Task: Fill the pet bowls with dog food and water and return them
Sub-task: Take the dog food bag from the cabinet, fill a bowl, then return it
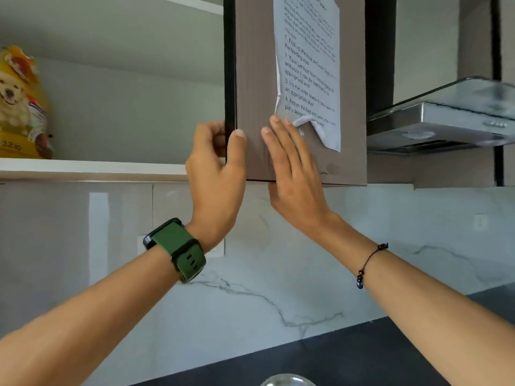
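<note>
Down at the bottom edge, a rounded clear or shiny rim (287,380) pokes into view above the dark counter (362,355), cut off, and I can't tell whether it's one of the bowls. Both forearms reach up from there. Left hand (216,174), green-strapped watch (178,249) on the wrist, grips the dark edge of the open cabinet door (250,79): thumb lies on the front face, fingers curl round behind, their tips hidden by the door. Right hand (292,174), thin beaded cord bracelet (367,263) on its wrist, lies flat on the door's front, fingers straight and together, holding nothing, fingertips touching the curled lower corner of a taped paper sheet (309,68). Printed numbered steps show on it, the top lines too small to read. Out left, inside the cabinet, the yellow dog food bag (22,107) stands on the white shelf (92,165), blurred, partly cut off by the frame. Far right, a steel and glass range hood (446,118).
</note>
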